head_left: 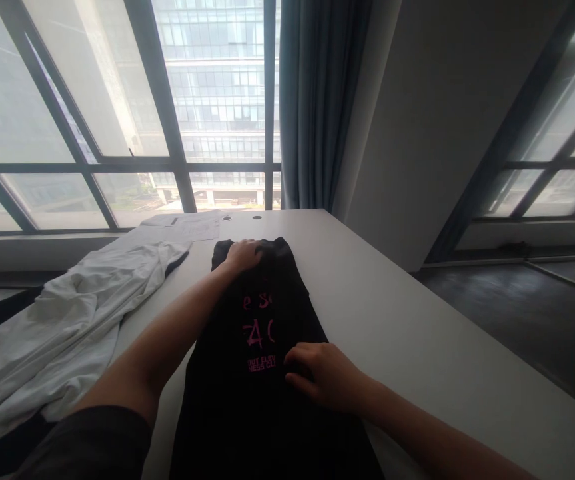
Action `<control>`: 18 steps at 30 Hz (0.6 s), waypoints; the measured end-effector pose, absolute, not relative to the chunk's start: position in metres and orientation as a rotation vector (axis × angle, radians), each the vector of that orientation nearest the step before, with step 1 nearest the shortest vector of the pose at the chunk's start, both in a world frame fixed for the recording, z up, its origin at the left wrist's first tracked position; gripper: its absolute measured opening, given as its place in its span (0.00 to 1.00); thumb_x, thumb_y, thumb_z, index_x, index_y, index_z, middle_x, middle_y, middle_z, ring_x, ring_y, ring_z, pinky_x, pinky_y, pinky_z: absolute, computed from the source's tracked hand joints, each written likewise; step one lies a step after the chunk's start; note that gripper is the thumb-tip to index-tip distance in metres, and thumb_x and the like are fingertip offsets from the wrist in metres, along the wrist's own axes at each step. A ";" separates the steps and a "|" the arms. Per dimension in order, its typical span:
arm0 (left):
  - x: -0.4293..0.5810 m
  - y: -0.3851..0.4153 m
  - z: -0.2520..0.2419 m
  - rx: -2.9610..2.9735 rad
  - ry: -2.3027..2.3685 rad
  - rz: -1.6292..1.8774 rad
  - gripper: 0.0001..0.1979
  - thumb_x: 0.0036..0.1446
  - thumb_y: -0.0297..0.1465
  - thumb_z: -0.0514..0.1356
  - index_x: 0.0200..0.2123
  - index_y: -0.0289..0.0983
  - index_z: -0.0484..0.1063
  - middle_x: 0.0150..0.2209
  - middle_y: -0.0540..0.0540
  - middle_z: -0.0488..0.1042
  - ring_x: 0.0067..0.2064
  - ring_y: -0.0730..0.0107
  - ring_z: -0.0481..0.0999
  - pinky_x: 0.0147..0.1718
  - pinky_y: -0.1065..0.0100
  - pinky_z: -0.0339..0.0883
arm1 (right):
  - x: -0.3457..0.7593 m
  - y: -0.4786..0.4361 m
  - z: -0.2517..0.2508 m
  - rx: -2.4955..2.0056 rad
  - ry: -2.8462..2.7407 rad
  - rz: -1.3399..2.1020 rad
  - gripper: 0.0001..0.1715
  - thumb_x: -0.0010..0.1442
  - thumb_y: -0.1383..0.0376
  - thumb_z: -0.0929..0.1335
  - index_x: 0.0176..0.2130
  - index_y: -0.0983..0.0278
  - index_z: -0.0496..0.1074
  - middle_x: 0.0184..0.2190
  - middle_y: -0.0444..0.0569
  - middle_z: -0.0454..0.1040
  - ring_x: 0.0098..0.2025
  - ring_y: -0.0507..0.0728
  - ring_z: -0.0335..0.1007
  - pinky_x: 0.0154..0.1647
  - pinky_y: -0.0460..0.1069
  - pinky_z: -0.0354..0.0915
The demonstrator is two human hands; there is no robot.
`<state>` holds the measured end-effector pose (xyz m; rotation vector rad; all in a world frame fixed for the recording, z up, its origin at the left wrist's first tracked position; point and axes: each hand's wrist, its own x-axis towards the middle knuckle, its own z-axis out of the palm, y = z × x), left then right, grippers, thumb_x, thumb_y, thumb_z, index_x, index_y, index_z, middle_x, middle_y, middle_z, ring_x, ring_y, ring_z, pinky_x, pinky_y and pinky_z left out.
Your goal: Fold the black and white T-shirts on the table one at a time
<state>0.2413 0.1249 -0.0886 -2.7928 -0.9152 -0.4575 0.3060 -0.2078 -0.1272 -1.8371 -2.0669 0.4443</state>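
A black shirt (247, 420) with pink lettering lies lengthwise on the white table, folded into a long narrow shape. My left hand (244, 255) rests palm down on its far end, where the cloth is bunched, with the fingers laid over the fabric. Over the shirt's right edge, just beside the lettering, is my right hand (322, 373). Its fingers are bent and the thumb stands apart from them, with no cloth visibly caught between. The near end of the shirt runs out of the bottom of the view.
On the left, a heap of light grey clothing (82, 300) covers part of the table (392, 333), with dark cloth beneath it. Thin white sheets (187, 225) lie at the far left. Beyond are windows (222, 87), a blue curtain (312, 107) and a wall column (417, 120).
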 end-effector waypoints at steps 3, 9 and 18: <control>0.240 0.129 -0.102 -2.907 -0.924 -0.125 0.20 0.55 0.47 0.63 0.46 0.41 0.78 0.50 0.41 0.78 0.51 0.49 0.76 0.46 0.60 0.69 | 0.306 -0.208 -0.126 -1.838 -2.063 0.444 0.13 0.62 0.61 0.69 0.46 0.62 0.77 0.41 0.48 0.79 0.39 0.56 0.75 0.42 0.49 0.66; 0.239 0.160 -0.112 -3.166 -1.418 -0.096 0.31 0.55 0.57 0.59 0.49 0.39 0.77 0.54 0.37 0.76 0.56 0.45 0.74 0.48 0.61 0.69 | 0.305 -0.208 -0.123 -1.847 -2.057 0.468 0.13 0.62 0.61 0.69 0.46 0.62 0.77 0.41 0.48 0.79 0.37 0.56 0.75 0.41 0.49 0.66; 0.249 0.200 -0.132 -2.978 -1.962 -0.714 0.27 0.45 0.36 0.73 0.47 0.30 0.75 0.48 0.30 0.78 0.51 0.44 0.77 0.45 0.60 0.72 | 0.305 -0.207 -0.125 -1.870 -2.029 0.474 0.13 0.61 0.61 0.69 0.45 0.61 0.77 0.40 0.47 0.79 0.36 0.55 0.74 0.38 0.48 0.65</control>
